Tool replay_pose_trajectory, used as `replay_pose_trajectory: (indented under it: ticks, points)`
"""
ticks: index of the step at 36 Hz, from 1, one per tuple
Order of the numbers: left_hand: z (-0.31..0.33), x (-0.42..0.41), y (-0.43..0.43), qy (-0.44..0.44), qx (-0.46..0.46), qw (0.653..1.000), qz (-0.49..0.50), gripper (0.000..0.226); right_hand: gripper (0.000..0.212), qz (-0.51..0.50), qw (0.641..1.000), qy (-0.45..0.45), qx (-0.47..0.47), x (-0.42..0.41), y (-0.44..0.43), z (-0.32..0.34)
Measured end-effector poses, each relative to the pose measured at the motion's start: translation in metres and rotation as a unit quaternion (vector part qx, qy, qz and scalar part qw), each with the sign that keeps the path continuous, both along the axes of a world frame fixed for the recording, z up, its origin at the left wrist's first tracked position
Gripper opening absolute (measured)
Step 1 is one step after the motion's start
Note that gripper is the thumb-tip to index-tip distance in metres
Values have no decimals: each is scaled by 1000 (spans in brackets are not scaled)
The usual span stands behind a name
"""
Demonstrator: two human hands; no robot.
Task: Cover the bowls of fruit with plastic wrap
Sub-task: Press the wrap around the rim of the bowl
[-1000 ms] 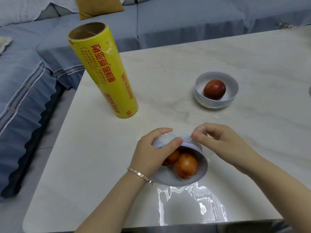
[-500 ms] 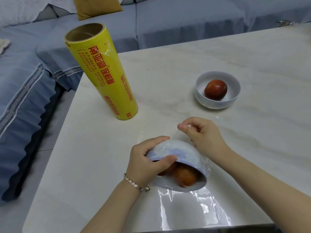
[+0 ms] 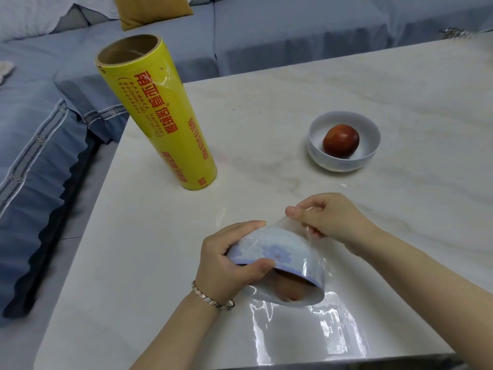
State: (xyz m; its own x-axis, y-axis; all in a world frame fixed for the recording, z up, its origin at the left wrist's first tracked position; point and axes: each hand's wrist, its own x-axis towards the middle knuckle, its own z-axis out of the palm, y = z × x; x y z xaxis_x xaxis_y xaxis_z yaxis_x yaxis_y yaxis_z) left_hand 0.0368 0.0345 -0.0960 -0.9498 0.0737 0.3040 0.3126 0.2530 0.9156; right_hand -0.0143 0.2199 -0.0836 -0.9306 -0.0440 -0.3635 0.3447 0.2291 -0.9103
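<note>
My left hand [image 3: 226, 263] grips a white-and-blue bowl [image 3: 277, 255] tipped steeply toward me, its mouth facing me with orange fruit [image 3: 288, 289] blurred inside. Clear plastic wrap [image 3: 306, 324] lies under the bowl on the table and runs up over the bowl's underside. My right hand [image 3: 330, 217] pinches the wrap's far edge just behind the bowl's base, pulling it taut. A second white bowl [image 3: 344, 141] with one dark red fruit [image 3: 341, 140] stands uncovered farther back on the right. A tall yellow roll of plastic wrap [image 3: 160, 121] stands upright at the back left.
The pale marble table [image 3: 266, 102] ends close to me at its near edge and on the left. A blue-grey sofa [image 3: 266, 30] with cushions runs behind and to the left of the table.
The bowl has tipped further toward me, so its underside now faces up. My right hand has drawn the wrap's edge up and back over the bowl's base.
</note>
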Motion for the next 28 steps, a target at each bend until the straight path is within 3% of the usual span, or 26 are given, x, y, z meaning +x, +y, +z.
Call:
replay_pose_trajectory:
  ticks: [8, 12, 14, 16, 19, 23, 25, 28]
  points:
    - [2, 0, 1, -17, -11, 1000, 1, 46, 31, -116, 987, 91, 61, 1, 21, 0]
    - [0, -1, 0, -26, -15, 1000, 8, 40, 18, -141, 976, 167, 18, 22, 13, 19]
    - [-1, -1, 0, -33, -15, 999, 11, 37, 18, -103, 964, 244, 31, 47, 11, 28]
    - [-1, -1, 0, -45, -13, 999, 19, 37, 29, -4, 945, 310, 104, 69, 9, 29]
    - [0, -3, 0, -44, -21, 999, 23, 36, 54, 110, 944, 280, 135, 83, 4, 21]
    - [-2, -1, -1, -43, -16, 998, 35, 37, 71, 152, 961, 206, 110, 76, -1, 17]
    - [-2, 1, 0, -33, -22, 999, 34, 38, 71, 164, 968, 166, 96, 70, -4, 16]
    - [-1, 1, 0, -28, -23, 999, 32, 37, 55, 160, 974, 145, 69, 62, -4, 14]
